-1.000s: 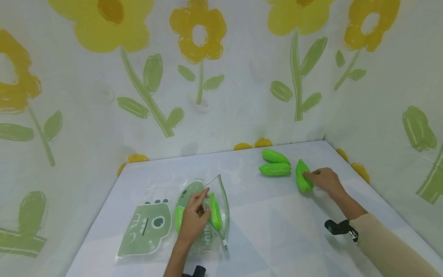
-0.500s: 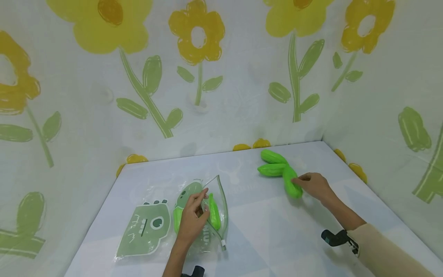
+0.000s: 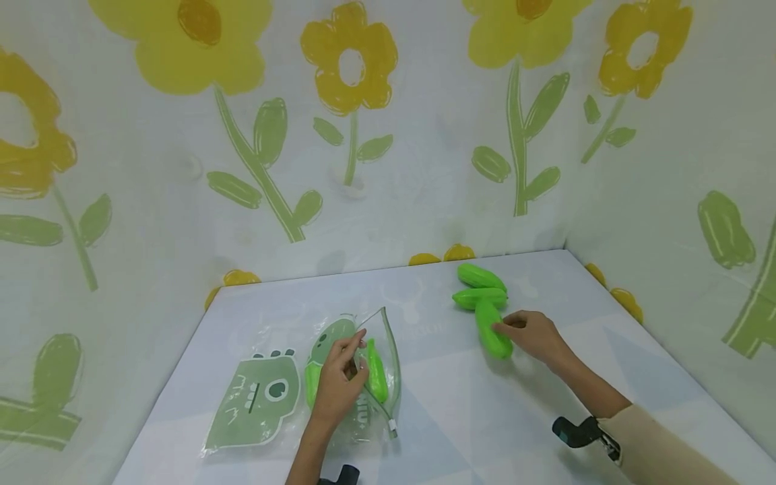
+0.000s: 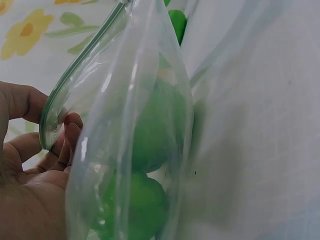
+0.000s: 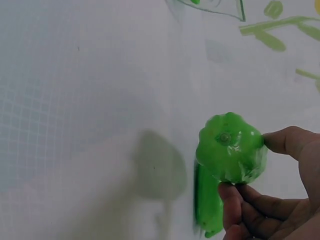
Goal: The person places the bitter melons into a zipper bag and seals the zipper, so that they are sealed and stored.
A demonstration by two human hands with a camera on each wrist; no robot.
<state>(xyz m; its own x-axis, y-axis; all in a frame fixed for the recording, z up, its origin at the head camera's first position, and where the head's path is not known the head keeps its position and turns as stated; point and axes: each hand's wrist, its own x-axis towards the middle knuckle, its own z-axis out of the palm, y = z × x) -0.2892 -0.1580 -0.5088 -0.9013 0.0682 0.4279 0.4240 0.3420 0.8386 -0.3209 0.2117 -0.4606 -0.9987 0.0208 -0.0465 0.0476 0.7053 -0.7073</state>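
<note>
My right hand pinches a green ribbed toy vegetable between thumb and fingers; in the right wrist view its lobed end faces the camera and its shadow falls on the table. Two similar green vegetables lie just behind it, one crosswise and one slanted. My left hand holds the zip edge of a clear bag with a green cartoon print. Inside the bag are green vegetables, seen blurred through the plastic in the left wrist view.
A second clear bag with a green one-eyed monster print lies flat left of my left hand. The white table meets flower-printed walls at the back and sides. Each wrist bears a dark camera mount.
My right hand has carried its green vegetable leftward and somewhat nearer, in front of the two lying ones. The left hand and the bag have stayed in place.
</note>
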